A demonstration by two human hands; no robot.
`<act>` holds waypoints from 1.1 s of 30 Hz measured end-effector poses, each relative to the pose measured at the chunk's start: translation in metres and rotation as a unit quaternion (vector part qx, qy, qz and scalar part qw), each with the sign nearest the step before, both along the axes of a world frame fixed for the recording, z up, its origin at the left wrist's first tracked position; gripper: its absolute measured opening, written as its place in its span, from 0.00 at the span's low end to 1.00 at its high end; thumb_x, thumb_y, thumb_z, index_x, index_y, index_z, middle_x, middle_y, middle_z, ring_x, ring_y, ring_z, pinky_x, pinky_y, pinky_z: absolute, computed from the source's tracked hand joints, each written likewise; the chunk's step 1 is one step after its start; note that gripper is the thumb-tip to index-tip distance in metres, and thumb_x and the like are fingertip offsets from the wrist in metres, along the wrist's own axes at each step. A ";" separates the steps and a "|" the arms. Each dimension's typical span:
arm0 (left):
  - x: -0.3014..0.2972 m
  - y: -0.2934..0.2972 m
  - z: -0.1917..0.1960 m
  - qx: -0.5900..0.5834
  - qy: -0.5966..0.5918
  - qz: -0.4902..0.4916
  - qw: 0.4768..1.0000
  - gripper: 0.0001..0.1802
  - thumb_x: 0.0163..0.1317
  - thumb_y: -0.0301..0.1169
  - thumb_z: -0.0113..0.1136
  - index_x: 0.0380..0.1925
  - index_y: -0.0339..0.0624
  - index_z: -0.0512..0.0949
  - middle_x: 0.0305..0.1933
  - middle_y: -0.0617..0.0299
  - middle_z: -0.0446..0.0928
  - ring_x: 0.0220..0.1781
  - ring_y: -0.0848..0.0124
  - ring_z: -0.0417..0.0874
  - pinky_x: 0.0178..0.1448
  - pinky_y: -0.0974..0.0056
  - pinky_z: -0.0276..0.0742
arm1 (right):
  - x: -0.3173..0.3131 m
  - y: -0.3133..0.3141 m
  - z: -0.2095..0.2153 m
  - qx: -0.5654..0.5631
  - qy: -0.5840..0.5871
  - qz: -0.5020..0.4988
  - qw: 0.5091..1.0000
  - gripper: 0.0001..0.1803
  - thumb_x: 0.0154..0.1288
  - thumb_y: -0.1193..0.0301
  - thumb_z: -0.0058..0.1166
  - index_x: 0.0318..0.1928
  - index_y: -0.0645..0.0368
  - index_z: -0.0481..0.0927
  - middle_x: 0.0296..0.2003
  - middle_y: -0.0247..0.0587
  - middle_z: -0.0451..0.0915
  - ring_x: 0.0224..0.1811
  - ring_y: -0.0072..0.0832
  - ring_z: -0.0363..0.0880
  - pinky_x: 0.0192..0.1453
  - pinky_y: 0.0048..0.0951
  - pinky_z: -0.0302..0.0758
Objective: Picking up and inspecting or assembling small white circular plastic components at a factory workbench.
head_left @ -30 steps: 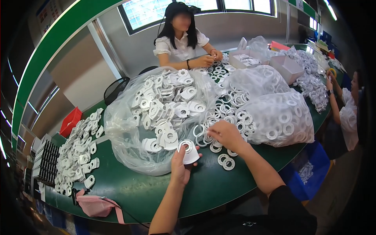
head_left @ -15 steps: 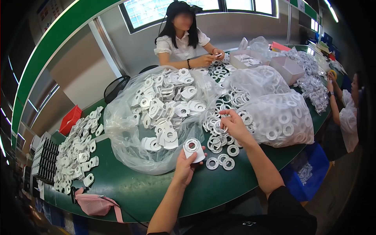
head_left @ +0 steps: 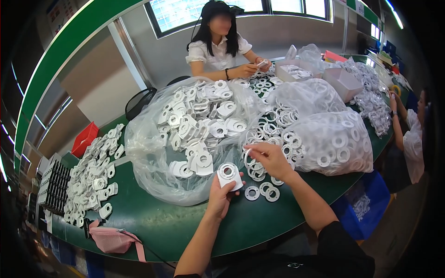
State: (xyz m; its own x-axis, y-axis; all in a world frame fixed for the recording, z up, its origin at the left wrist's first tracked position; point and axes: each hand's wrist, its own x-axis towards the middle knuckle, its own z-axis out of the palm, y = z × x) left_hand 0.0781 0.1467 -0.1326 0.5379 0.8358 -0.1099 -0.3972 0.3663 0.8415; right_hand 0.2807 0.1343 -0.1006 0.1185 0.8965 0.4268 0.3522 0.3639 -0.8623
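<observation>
1. Left hand point(head_left: 221, 194): at the near edge of the green bench point(head_left: 153, 222), fingers closed around a white plastic bracket point(head_left: 229, 175) with a round central hole, held upright just above the bench surface. The grip sits on the lower edge; judged sound, since the hole stays unobstructed.
2. Right hand point(head_left: 271, 160): just beyond and to the right, fingers pinched narrow on a flat white ring point(head_left: 247, 155) drawn from the spilled pile. Whether one ring or more is held cannot be told.
3. Loose rings point(head_left: 263, 191): three lie flat on the bench between the two hands, apart from each other.
4. Judgement on method: bring the ring level and centred over the bracket's hole, keep the bracket steady rather than moving both parts, and check that a single ring is pinched.
5. Clear bag of brackets point(head_left: 185, 139): open, just behind the left hand.
6. Bag of rings point(head_left: 333, 143): behind the right hand, mouth spilling towards it.
7. Pile of brackets point(head_left: 92, 176): far left on the bench.
8. Far side: another person point(head_left: 218, 46) is seated, handling similar parts.
</observation>
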 end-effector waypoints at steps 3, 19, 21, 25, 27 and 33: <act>0.003 -0.002 0.004 0.005 0.004 0.016 1.000 0.24 0.61 0.24 0.57 0.56 0.42 0.63 0.49 0.54 0.77 0.43 0.69 0.82 0.34 0.72 0.73 | -0.010 0.000 -0.004 0.092 -0.193 0.054 0.975 0.17 0.60 0.77 0.52 0.51 0.55 0.79 0.33 0.43 0.75 0.33 0.37 0.74 0.40 0.32 0.70; 0.004 -0.002 0.004 0.049 0.071 0.047 0.995 0.28 0.57 0.23 0.62 0.56 0.41 0.62 0.45 0.57 0.78 0.41 0.69 0.83 0.35 0.72 0.76 | -0.028 -0.003 -0.013 -0.015 0.027 0.033 0.999 0.10 0.60 0.74 0.58 0.42 0.62 0.81 0.30 0.38 0.80 0.28 0.22 0.77 0.32 0.22 0.72; 0.005 -0.005 0.000 0.100 0.088 -0.021 0.991 0.28 0.58 0.21 0.58 0.58 0.40 0.60 0.48 0.56 0.77 0.44 0.68 0.83 0.36 0.71 0.76 | -0.025 -0.005 -0.006 0.030 -0.083 0.019 0.996 0.09 0.60 0.76 0.57 0.41 0.60 0.82 0.29 0.39 0.78 0.29 0.29 0.77 0.34 0.27 0.72; 0.006 -0.009 0.003 0.076 0.068 -0.064 0.993 0.31 0.58 0.20 0.54 0.61 0.39 0.56 0.50 0.54 0.75 0.45 0.66 0.83 0.37 0.71 0.76 | -0.023 -0.003 -0.008 0.124 -0.141 0.031 0.982 0.10 0.56 0.78 0.58 0.41 0.58 0.82 0.30 0.39 0.75 0.32 0.34 0.75 0.35 0.29 0.71; 0.006 -0.009 0.004 0.077 0.068 -0.071 0.992 0.31 0.58 0.20 0.54 0.62 0.40 0.56 0.50 0.54 0.75 0.45 0.66 0.83 0.37 0.71 0.76 | -0.021 -0.001 -0.010 0.160 -0.171 0.035 0.972 0.10 0.57 0.78 0.58 0.41 0.58 0.82 0.29 0.39 0.75 0.31 0.34 0.76 0.35 0.29 0.72; 0.005 -0.011 0.006 0.085 0.064 -0.075 0.992 0.29 0.60 0.21 0.53 0.62 0.40 0.56 0.48 0.56 0.75 0.43 0.67 0.83 0.35 0.71 0.77 | -0.031 -0.006 -0.011 0.132 -0.173 0.006 0.976 0.10 0.56 0.76 0.57 0.40 0.58 0.82 0.31 0.39 0.74 0.33 0.36 0.76 0.35 0.32 0.74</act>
State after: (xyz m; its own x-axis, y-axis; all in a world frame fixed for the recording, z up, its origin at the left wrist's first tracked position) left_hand 0.0832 0.1360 -0.1271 0.6488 0.7593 -0.0503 -0.2348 0.2627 0.9359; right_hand 0.2493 0.1285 -0.1120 -0.0834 0.7500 0.6562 0.5994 0.5638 -0.5682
